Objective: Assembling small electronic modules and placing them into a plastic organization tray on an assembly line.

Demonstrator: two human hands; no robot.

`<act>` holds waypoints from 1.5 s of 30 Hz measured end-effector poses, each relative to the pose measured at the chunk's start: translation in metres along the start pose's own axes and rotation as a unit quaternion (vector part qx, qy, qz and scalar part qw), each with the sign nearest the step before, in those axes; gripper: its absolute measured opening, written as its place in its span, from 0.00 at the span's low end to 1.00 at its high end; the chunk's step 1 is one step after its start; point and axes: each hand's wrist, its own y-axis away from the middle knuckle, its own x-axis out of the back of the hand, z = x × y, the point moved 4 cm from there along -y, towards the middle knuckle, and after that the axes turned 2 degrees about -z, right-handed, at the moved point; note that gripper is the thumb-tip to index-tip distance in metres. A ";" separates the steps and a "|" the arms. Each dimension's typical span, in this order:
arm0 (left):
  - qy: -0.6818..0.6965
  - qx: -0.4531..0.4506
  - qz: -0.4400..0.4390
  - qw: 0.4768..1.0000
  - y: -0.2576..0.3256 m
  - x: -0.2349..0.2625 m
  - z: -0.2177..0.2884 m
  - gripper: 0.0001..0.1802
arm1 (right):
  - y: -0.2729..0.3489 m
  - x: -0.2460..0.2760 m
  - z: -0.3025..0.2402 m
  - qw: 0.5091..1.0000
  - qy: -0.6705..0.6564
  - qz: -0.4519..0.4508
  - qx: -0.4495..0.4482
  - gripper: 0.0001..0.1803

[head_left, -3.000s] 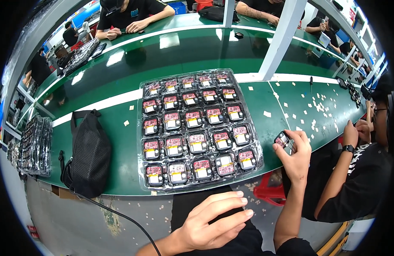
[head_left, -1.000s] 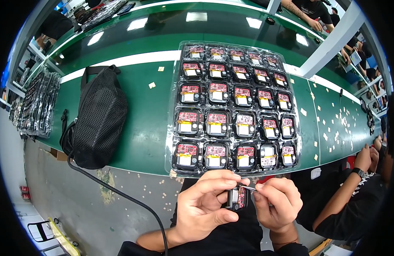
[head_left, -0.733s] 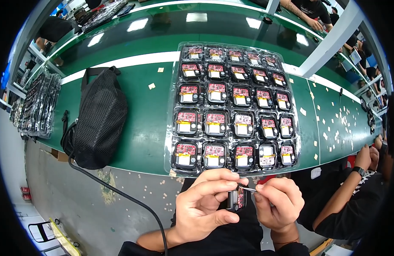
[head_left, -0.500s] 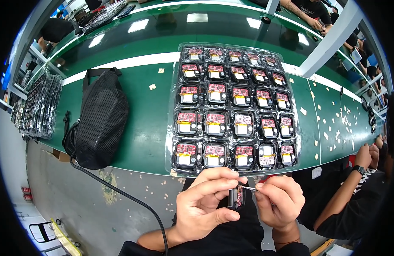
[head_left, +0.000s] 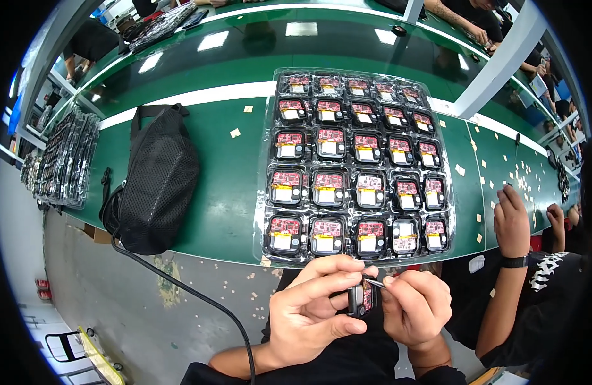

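Note:
My left hand (head_left: 318,301) holds a small black smartwatch case (head_left: 360,299) tipped on its side just beyond the table's front edge, thumb below and fingers above. Inside the case a reddish circuit board shows toward the right. My right hand (head_left: 416,307) pinches thin silver tweezers (head_left: 374,282), their tip at the upper part of the case; the exact contact point is too small to make out. Right behind both hands lies a clear plastic tray (head_left: 261,212) with rows of similar open cases, each showing a red board and a white label-like block.
A black mesh bag (head_left: 158,186) lies left of the tray, with a black cable (head_left: 193,294) hanging toward me. Stacked trays (head_left: 68,157) stand far left. Small paper bits (head_left: 459,170) dot the green table (head_left: 228,173). A co-worker's arm (head_left: 511,269) is at the right.
The view has shifted slightly, so the tray and bag sit a little further right. The co-worker's hand at right has lifted over the table. My hands keep the same hold.

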 end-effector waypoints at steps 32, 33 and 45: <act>-0.619 -0.221 0.022 0.754 -0.232 0.061 0.077 0.14 | -0.046 0.042 -0.066 0.938 -0.321 -0.005 0.133 0.44; -0.621 -0.244 0.024 0.745 -0.233 0.067 0.076 0.13 | -0.044 0.038 -0.061 0.933 -0.332 -0.005 0.140 0.44; -0.682 -0.284 -0.032 0.673 -0.203 0.054 0.070 0.18 | 0.021 0.057 0.147 0.932 0.177 0.061 -0.312 0.17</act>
